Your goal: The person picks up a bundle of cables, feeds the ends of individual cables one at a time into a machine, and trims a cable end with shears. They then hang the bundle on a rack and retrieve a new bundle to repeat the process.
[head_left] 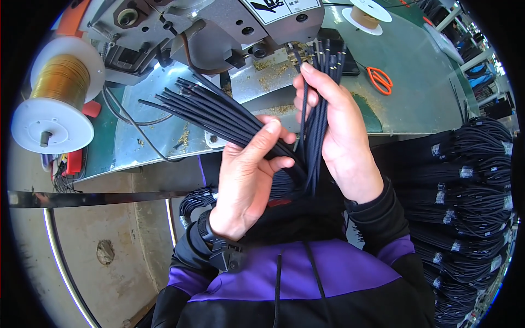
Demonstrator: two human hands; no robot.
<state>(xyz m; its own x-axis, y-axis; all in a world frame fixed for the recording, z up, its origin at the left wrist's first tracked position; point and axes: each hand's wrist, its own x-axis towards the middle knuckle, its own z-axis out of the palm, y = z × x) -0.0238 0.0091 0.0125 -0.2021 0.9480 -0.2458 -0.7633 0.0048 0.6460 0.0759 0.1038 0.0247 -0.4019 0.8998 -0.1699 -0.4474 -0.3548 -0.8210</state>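
Note:
My left hand (246,175) grips a fan of black cable ends (202,106) that point up and left over the bench. My right hand (333,126) holds a second bunch of black cables (324,60) upright, their metal-tipped ends just below the grey crimping machine (219,24). Both bunches run down between my hands into a dark mass at my lap. The two hands touch near the thumbs.
A large white spool of gold strip (57,95) stands at the left. Orange-handled scissors (380,79) lie on the green bench (415,104), a smaller spool (366,13) behind them. Taped bundles of black cables (470,186) are stacked at the right. Metal scraps litter the machine plate.

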